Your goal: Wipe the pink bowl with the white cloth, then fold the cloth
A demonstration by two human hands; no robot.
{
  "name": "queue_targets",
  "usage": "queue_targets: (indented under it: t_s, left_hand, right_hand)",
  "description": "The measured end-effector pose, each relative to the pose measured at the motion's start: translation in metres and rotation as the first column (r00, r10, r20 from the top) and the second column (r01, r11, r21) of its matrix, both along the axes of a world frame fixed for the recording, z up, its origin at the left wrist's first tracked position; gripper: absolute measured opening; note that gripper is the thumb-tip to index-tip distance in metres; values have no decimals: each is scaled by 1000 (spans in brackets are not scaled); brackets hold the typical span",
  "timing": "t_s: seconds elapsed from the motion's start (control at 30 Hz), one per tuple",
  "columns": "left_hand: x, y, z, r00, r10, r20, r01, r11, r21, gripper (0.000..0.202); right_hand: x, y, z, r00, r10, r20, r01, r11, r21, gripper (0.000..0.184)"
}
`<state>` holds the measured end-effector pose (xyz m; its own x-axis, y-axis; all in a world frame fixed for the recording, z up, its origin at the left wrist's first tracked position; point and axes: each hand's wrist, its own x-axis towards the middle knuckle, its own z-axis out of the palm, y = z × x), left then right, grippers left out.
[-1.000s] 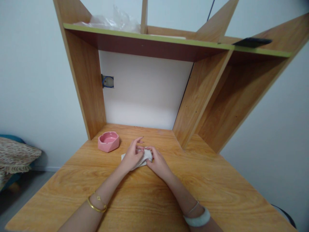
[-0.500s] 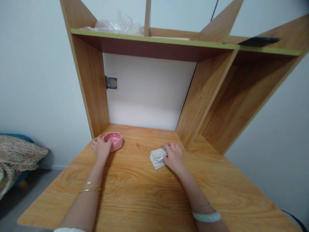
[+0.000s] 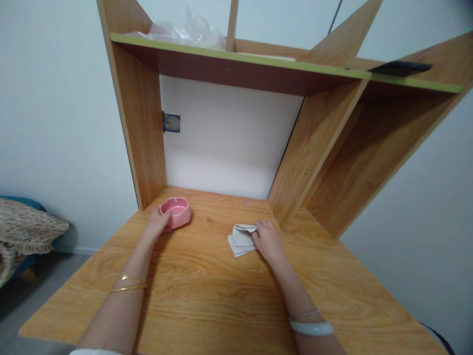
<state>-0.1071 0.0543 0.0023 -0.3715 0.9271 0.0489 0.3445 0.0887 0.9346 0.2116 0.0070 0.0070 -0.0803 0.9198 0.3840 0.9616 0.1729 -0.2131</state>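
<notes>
A pink ashtray-like dish (image 3: 180,217) is at the back left of the wooden desktop. My left hand (image 3: 157,223) grips its left side, the thumb over the near rim and the other fingers hidden behind it. The dish looks slightly tilted; whether it touches the wood I cannot tell. Right of it lies a folded light-grey cloth (image 3: 242,240). My right hand (image 3: 268,240) pinches the cloth's right edge, and the upper layer bulges up there while the lower layers rest flat.
A wooden side panel (image 3: 140,113) rises left of the dish, and an upright divider (image 3: 314,153) stands behind my right hand. Overhead runs a shelf (image 3: 236,57) with a clear plastic bag (image 3: 188,32) and a dark flat object (image 3: 401,68). An open wall box (image 3: 172,123) shows blue wire.
My left fingers have wrapped around the dish, which now looks lifted or tilted a little. The cloth's top layer is pulled up at its right edge by my right hand. The view has shifted slightly.
</notes>
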Motion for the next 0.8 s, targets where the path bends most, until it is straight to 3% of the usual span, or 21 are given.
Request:
queue_targets:
  t_s: [0.07,0.17,0.27,0.4,0.57,0.8]
  left_hand:
    - [15,-4,6,981,-120,155,121,993,6,43]
    - [44,-13,13,858,-318,403,316,946,74,44]
    - [67,-23,13,778,-432,457,447,891,81,42]
    - [79,-28,6,814,-463,351,469,880,74,42]
    - [75,-23,4,909,-379,174,367,925,97,46]
    - [83,-27,2,926,-357,-121,373,915,157,44]
  right_hand:
    - [-3,-2,1,999,-40,-34,43,996,82,26]
    - [-6,-7,2,989,-57,-136,77,987,144,28]
    - [-8,-9,1,966,-55,-252,100,981,167,27]
    - [-6,-8,-1,910,-31,-414,127,970,207,25]
    - [-8,-6,-2,802,57,-595,126,957,260,23]
    - [-29,-9,-10,705,244,-666,-59,956,288,27]
